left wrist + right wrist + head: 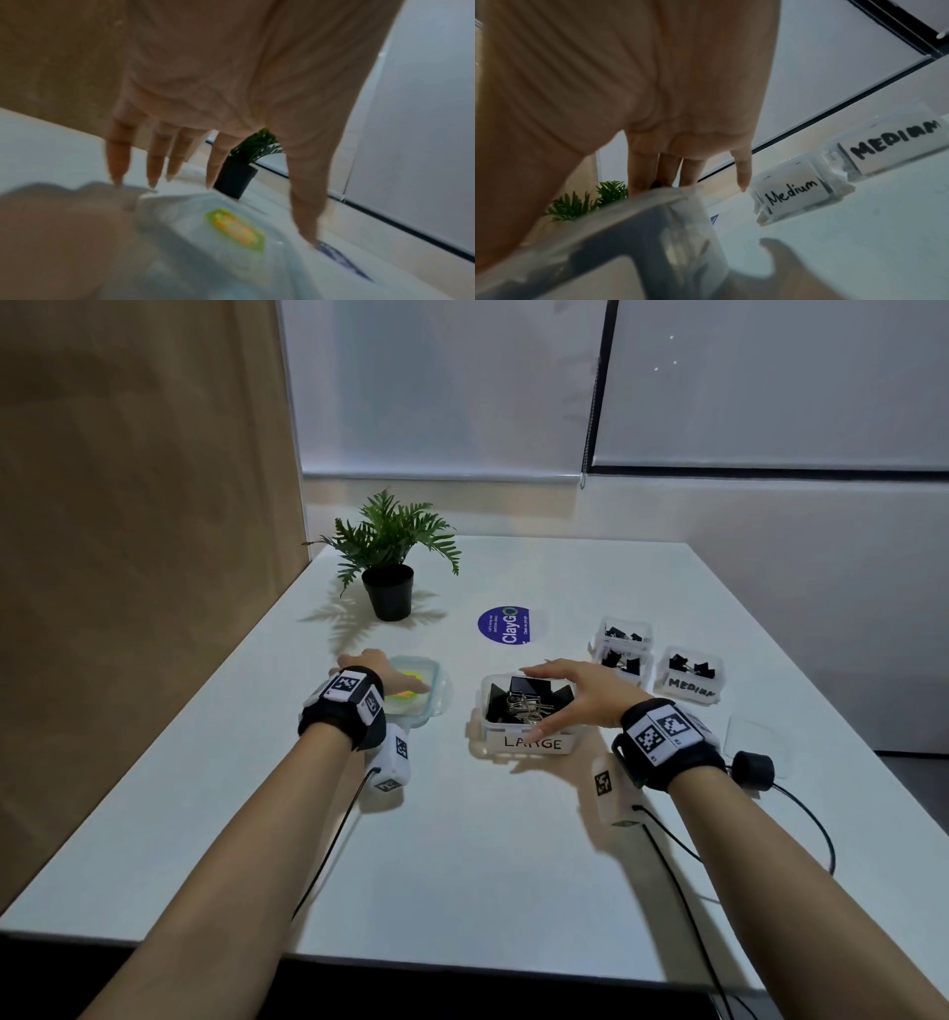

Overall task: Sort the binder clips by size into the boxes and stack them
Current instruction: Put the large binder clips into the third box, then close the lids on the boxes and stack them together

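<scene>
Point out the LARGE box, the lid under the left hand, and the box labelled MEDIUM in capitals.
LARGE box (534,743), head view, on its front label.
Lid (430,691), head view, on its right rim.
MEDIUM box (690,688), head view, on its front label.

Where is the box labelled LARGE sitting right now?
In the head view, the LARGE box sits mid-table under the right hand, between the lid to its left and the medium boxes to its right.

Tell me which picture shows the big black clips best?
The head view: the large black binder clips lie plainly in the clear plastic LARGE box. The right wrist view shows only that box's blurred wall; the left wrist view shows none.
</scene>
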Motion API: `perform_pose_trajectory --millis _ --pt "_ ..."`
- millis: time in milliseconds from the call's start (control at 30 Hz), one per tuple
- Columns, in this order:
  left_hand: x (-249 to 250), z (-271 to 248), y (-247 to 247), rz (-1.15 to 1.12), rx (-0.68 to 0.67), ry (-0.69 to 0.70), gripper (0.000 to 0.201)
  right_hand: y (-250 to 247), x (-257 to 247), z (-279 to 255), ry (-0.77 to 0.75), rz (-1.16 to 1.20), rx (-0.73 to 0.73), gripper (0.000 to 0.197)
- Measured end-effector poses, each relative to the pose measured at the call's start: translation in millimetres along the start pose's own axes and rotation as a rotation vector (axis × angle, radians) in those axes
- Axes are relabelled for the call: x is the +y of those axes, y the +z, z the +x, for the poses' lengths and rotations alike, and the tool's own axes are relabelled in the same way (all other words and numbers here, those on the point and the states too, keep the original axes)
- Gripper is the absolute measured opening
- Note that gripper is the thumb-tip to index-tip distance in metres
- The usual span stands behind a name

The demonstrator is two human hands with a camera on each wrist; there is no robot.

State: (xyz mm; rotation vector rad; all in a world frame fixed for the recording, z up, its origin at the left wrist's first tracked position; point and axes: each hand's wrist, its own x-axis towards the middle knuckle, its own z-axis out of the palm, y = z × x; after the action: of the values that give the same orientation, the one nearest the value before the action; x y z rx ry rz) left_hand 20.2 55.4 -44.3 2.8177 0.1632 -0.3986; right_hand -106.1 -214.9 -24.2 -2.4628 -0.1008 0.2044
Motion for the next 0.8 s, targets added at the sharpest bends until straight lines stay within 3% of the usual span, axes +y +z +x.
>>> perform_pose_trajectory --millis 67,167,300,467,633,800 --pt "-1 -5 3 0.028 -0.001 -0.055 0.137 0 -1 0 0.000 0.011 -0.005 0.090" --pt "1 -6 4 0.010 0.005 -0.095 0.142 0 -2 0 0.003 0.029 -0.018 0.089" --pt "5 -5 -2 -0.075 -0.050 -0.059 0.115 1 0 0 0.003 0.028 -0.020 0.090" --pt "3 -3 4 -0.263 -0.018 -0.064 0.110 1 2 3 0.005 0.043 -0.035 0.091" --pt "6 2 -5 -0.757 0.124 0.053 0.064 1 2 4 0.013 0.050 -0.038 0.092" --pt "25 -16 -20 -0.930 0.358 0.055 0.022 3 3 3 0.011 0.066 -0.037 0.091"
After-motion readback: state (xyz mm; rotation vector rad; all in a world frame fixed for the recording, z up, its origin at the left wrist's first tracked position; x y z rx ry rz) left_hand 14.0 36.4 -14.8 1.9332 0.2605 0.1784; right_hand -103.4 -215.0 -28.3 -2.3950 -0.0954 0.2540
